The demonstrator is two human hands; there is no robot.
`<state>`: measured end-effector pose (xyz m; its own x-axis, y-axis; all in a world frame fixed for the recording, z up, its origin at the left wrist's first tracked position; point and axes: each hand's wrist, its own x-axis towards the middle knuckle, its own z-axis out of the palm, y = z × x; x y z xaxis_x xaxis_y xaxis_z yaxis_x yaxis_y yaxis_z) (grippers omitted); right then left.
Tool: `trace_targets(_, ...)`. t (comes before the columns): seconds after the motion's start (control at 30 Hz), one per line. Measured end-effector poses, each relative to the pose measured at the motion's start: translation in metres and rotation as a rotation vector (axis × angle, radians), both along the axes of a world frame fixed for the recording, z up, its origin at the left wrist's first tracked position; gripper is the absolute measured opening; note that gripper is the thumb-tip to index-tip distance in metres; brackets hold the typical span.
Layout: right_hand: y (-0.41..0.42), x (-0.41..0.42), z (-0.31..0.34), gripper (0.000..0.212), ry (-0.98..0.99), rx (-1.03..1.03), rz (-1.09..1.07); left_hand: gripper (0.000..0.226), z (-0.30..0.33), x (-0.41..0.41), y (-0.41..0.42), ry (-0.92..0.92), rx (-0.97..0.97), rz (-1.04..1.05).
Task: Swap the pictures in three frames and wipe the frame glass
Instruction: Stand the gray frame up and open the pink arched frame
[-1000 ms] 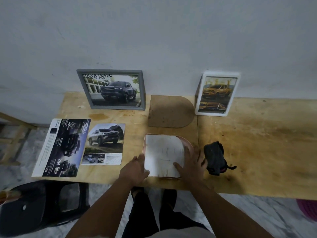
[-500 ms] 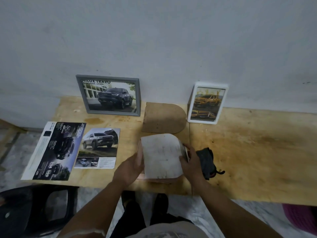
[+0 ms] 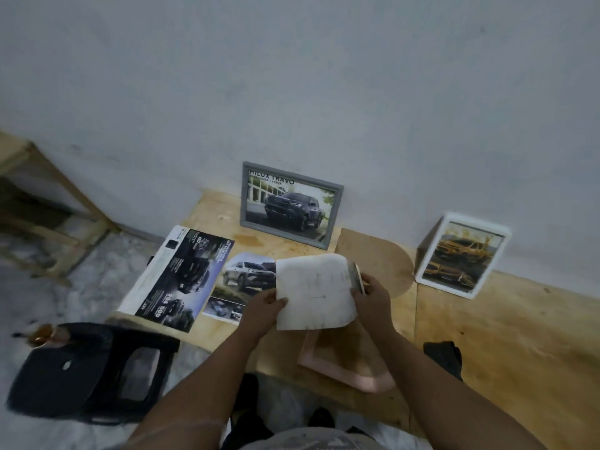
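Above the near edge of the tabletop [image 3: 506,332], the left hand [image 3: 264,306] pinches the left edge of a white, arch-topped sheet [image 3: 315,292], seen from its blank back, and the right hand [image 3: 373,298] curls round its right edge together with what looks like a thin glass pane [image 3: 357,277]. Just below them the pink arch-shaped frame [image 3: 341,368] lies flat and open at the near edge, its brown arch-shaped backing board [image 3: 376,261] lying further back. I judge this frame half done: emptied, no new picture in, glass not wiped. The grey frame with a dark truck [image 3: 289,206] and the white frame with a yellow truck [image 3: 462,256] lean on the wall at the far edge, seemingly untouched. A loose truck print [image 3: 246,277] and a dark brochure [image 3: 181,277] wait at the left edge, the brochure overhanging it. A black cloth [image 3: 443,355] sits near the front right, with bare board beyond it to move in. A black stool [image 3: 91,368] crowds the floor to the left.
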<state>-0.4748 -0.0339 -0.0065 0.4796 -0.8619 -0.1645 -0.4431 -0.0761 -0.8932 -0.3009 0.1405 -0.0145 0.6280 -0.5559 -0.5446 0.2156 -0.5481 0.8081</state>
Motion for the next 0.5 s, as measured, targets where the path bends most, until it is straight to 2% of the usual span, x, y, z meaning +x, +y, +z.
trace_targets(0.07, 0.008, 0.033, 0.006, 0.003, -0.006, -0.022, 0.092, 0.025, 0.009, 0.021, 0.017, 0.012, -0.02, 0.045)
trace_targets(0.17, 0.018, 0.087, 0.009, 0.011, 0.049, -0.06, 0.172, 0.019, 0.012, 0.058, 0.045, -0.011, -0.009, 0.128)
trace_targets(0.27, 0.029, 0.14, 0.006, 0.02, 0.084, -0.104, 0.215, 0.03, 0.005, 0.099, 0.074, -0.058, 0.022, 0.21)
trace_targets(0.4, 0.045, 0.213, -0.005, 0.021, 0.131, -0.092, 0.295, 0.036, -0.007, 0.147, 0.109, -0.024, 0.071, 0.308)
trace_targets(0.5, 0.059, 0.269, -0.017, 0.028, 0.179, -0.049, 0.387, 0.023, -0.013, 0.175, 0.134, 0.015, 0.102, 0.377)
